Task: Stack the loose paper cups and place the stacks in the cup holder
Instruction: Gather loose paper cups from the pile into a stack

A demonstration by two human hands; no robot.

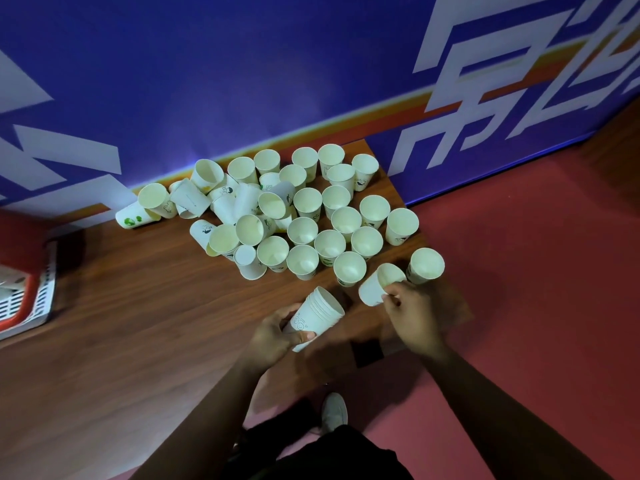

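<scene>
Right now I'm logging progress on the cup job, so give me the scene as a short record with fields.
left hand: left hand holds a tilted stack of nested cups
right hand: right hand grips a single cup by its rim
loose cups: many on the wooden table, most upright, several tipped over at the back left
basket: red and white basket at the table's left edge
progress: one stack begun, most cups unstacked
</scene>
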